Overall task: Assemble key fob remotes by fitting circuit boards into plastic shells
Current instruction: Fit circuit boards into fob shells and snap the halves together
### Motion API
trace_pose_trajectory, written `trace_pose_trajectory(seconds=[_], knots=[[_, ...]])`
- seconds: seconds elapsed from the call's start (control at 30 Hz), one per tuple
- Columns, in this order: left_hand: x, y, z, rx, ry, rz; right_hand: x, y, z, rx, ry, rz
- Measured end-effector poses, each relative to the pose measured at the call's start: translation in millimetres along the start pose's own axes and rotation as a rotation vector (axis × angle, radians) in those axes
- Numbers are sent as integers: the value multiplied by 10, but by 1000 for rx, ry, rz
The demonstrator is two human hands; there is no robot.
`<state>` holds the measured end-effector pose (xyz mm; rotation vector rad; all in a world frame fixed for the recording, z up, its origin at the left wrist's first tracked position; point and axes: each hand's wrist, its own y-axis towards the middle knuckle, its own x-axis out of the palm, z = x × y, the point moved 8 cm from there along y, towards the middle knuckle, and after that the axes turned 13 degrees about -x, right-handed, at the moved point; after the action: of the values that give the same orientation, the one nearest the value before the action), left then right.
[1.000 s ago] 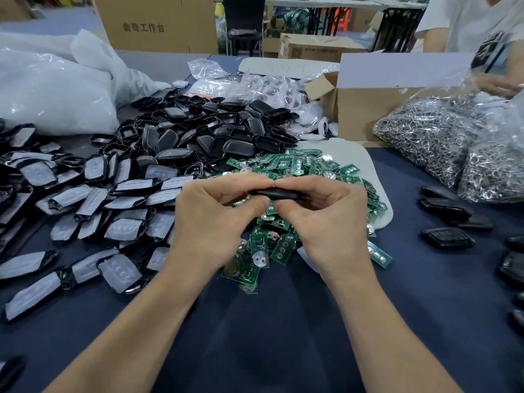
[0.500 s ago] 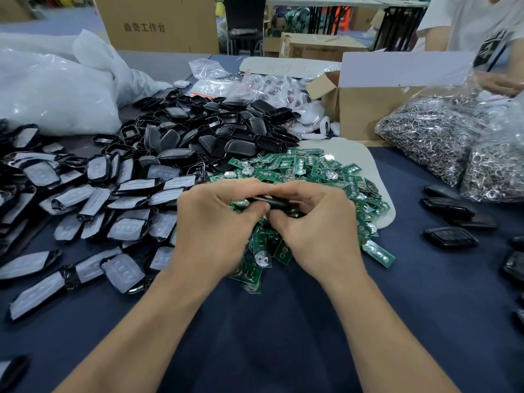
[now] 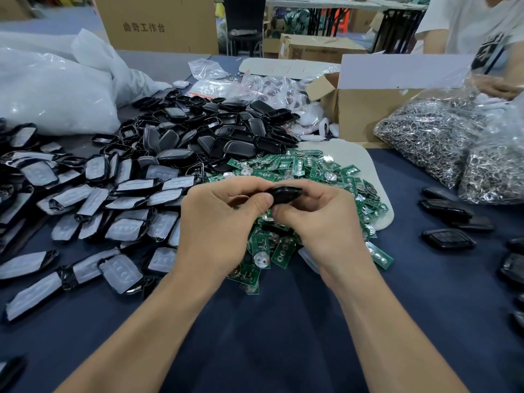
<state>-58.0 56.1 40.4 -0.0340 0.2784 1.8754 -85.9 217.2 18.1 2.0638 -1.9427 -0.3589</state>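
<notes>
Both hands meet over a heap of green circuit boards (image 3: pixel 306 168). My left hand (image 3: pixel 218 222) and my right hand (image 3: pixel 320 219) together pinch one black key fob (image 3: pixel 285 193), thumbs pressed on its near edge and fingers curled over the top. Most of the fob is hidden by the fingers. A pile of black shell halves (image 3: pixel 215 137) lies behind the hands. To the left spread shell halves with grey rubber button pads (image 3: pixel 124 228).
Finished black fobs (image 3: pixel 448 239) lie at the right on the dark blue table (image 3: pixel 283 336). Clear bags of metal key rings (image 3: pixel 442 137) and an open cardboard box (image 3: pixel 365 114) stand back right. White plastic bags (image 3: pixel 51 95) sit far left. A person sits at the far right.
The hands have shifted slightly and the fob has turned between the fingers, showing more of its glossy black top. Nothing else has moved.
</notes>
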Motion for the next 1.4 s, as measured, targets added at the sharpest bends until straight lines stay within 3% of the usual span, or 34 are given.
trace_pose_trajectory(seconds=[0.17,0.37,0.5,0.7,0.9,1.1,1.4], knots=[[-1,-36,28,67,166,27,-66,20,-147,-97,-89,43],[-7,47,-132,-140,-59,-45,-104,17,-139,-33,124,130],[115,35,-150,-207,-141,-226,-113,14,-160,-31,122,125],[140,40,-256,-387,-361,-281,-78,25,-149,-12,206,110],[217,8,-385,-547,-443,-302,-74,16,-120,-30,20,72],[162,15,-338,-493,-393,-284,-60,22,-109,-50,-55,51],[175,3,-279,-463,-424,-311,-53,39,-111,-12,139,57]])
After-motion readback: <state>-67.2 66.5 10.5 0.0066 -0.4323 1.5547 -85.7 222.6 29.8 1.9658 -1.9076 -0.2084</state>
